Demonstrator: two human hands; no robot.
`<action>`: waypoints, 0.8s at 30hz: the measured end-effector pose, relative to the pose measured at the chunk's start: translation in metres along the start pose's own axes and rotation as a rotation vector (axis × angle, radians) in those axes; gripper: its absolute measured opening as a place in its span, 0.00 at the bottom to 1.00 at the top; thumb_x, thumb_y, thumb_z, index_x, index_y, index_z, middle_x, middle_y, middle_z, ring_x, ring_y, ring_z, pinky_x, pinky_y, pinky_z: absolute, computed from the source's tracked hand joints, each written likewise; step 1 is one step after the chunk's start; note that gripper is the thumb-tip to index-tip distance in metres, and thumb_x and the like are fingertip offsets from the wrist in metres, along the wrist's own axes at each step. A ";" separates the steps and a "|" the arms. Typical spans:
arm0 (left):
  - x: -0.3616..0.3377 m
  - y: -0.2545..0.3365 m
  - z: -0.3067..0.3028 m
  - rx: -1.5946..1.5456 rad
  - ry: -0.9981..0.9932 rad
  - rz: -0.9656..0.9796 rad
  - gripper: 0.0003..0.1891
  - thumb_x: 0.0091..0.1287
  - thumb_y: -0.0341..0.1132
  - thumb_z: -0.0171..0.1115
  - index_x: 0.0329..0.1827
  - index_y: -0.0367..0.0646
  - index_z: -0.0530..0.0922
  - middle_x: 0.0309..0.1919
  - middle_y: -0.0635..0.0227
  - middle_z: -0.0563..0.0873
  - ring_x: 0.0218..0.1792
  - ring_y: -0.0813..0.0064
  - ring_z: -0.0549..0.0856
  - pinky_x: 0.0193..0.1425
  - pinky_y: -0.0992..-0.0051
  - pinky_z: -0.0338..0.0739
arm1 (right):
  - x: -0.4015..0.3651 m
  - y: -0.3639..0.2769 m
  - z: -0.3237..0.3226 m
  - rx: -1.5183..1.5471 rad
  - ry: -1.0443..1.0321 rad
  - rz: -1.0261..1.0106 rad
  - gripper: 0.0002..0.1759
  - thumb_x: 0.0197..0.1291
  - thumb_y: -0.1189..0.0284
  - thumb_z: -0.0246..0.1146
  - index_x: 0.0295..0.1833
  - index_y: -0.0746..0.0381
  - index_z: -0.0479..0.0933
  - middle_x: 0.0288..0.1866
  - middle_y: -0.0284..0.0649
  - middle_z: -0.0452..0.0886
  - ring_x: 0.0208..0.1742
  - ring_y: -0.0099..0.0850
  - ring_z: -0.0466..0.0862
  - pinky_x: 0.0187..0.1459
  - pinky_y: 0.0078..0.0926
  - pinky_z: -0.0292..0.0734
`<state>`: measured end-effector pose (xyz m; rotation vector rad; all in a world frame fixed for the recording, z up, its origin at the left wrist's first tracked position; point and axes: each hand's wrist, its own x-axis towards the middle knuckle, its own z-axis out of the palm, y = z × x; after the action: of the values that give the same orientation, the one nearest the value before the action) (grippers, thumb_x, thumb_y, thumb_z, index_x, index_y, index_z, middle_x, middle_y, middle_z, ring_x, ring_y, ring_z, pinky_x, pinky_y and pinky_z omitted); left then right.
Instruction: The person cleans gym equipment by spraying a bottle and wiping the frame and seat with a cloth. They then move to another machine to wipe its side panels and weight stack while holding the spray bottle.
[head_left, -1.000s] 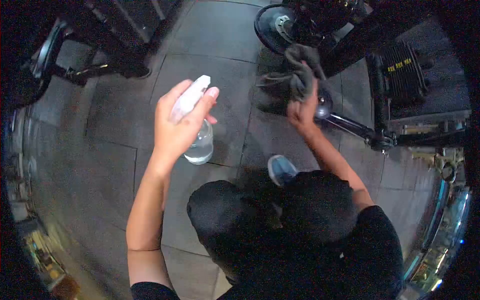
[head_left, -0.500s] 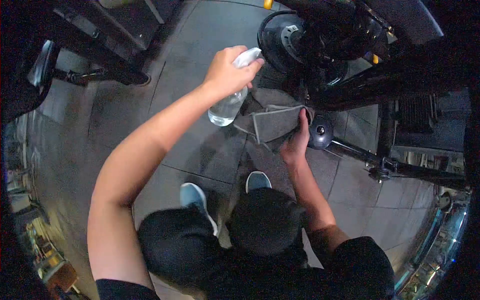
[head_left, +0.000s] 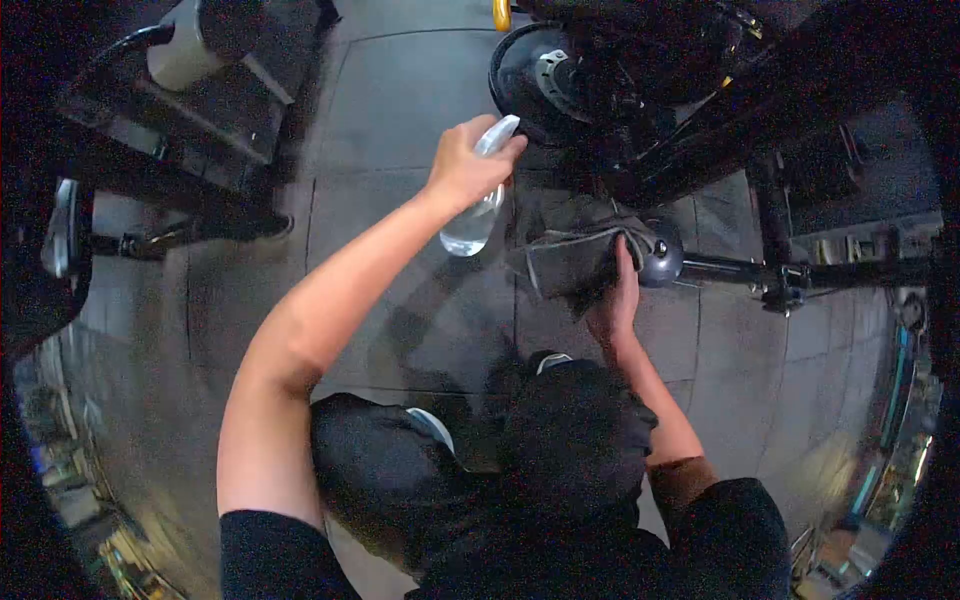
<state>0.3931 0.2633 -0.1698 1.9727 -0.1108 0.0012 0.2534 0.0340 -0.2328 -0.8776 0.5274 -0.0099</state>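
My left hand [head_left: 474, 165] is closed around the neck of a clear spray bottle [head_left: 468, 235] with a white spray head [head_left: 499, 134]. Liquid shows in the bottle, which tilts above the floor. To its right, my right hand [head_left: 618, 295] grips a grey cloth [head_left: 580, 262] with pale edging, thumb on top and the other fingers hidden beneath it. Just beyond that thumb is the round metal end [head_left: 661, 262] of a dark bar, and the cloth's right edge overlaps it in this view.
A black weight plate [head_left: 530, 80] is mounted on dark machine frames at the top. A bar [head_left: 730, 268] runs right from the round end. More machine framing [head_left: 160, 200], with a grey roller pad [head_left: 185, 55], stands at left. Grey tiles [head_left: 380, 110] cover the floor.
The view has shifted and my knees have come forward over my shoes. My right hand and the cloth are closer to the round metal end; the cloth looks more bunched.
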 end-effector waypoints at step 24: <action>-0.209 0.113 -0.185 0.069 0.185 -0.239 0.08 0.73 0.31 0.65 0.41 0.32 0.80 0.31 0.60 0.86 0.29 0.72 0.89 0.36 0.75 0.81 | 0.320 0.029 0.244 -1.981 -0.049 -0.868 0.45 0.70 0.49 0.52 0.81 0.72 0.56 0.82 0.60 0.62 0.82 0.58 0.61 0.82 0.57 0.51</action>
<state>0.1857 0.4053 -0.0043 2.0332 0.2488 0.0322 0.6347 0.1602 -0.2671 -2.9769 -0.1314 -0.2960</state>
